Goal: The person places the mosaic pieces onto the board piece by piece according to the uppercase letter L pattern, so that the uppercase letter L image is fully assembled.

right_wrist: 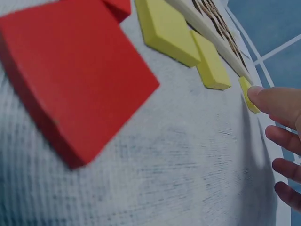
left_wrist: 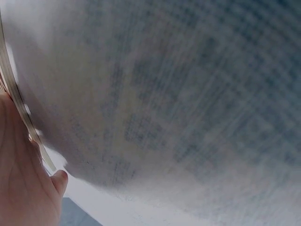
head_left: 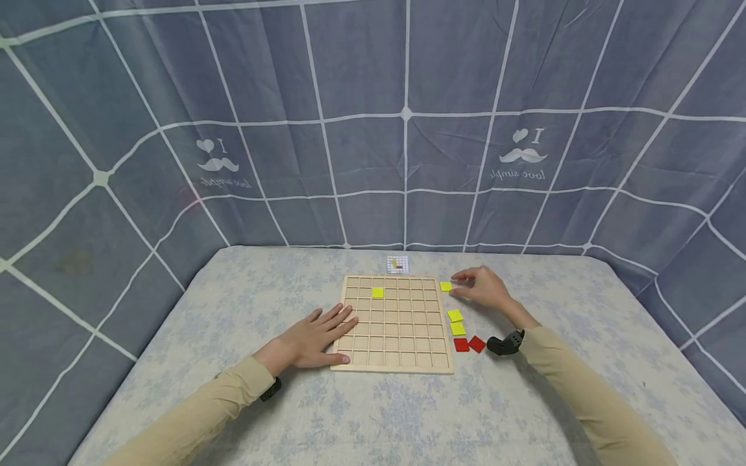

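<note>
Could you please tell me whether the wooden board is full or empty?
Nearly empty: the head view shows one yellow tile in the wooden board; other visible squares are bare, though the left hand hides some.

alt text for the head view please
A person's left hand rests on a wooden grid board holding one yellow tile, while the right hand is at a second yellow tile by the board's far right corner. Two more yellow tiles and two red tiles lie alongside; a small card sits beyond.

Soft shadows on the tablecloth (head_left: 350, 421), left wrist view hazy.
</note>
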The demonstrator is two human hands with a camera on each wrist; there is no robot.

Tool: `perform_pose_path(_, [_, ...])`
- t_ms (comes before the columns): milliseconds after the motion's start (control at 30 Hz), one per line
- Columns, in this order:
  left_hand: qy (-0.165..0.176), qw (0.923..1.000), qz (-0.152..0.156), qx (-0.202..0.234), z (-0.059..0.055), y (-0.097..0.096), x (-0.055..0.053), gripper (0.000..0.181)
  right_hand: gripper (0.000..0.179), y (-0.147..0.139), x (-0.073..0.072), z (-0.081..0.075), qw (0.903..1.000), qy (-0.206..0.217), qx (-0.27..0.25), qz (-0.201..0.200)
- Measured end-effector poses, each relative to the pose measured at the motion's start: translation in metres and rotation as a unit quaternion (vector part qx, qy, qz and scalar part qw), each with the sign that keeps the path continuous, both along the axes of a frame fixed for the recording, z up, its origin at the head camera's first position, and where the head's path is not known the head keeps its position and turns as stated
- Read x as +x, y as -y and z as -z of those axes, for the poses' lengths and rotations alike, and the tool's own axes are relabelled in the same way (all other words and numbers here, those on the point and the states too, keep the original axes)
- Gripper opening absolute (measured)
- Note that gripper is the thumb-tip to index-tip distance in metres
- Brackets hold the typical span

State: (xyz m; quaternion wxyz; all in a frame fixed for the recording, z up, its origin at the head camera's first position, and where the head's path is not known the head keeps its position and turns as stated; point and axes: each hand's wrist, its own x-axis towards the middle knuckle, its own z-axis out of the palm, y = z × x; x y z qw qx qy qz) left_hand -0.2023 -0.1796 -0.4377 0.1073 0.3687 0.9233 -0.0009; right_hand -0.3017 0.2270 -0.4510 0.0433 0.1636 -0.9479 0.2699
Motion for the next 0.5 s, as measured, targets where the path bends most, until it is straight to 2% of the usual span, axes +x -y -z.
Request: perform_pose_path(500, [0.004,1.0,-0.005,-0.005,-0.0007,-0.0014,0.0011,0.079,0.029,0.0047,-0.0001,0.0021,0.9996,-0.002,0.02,-0.018])
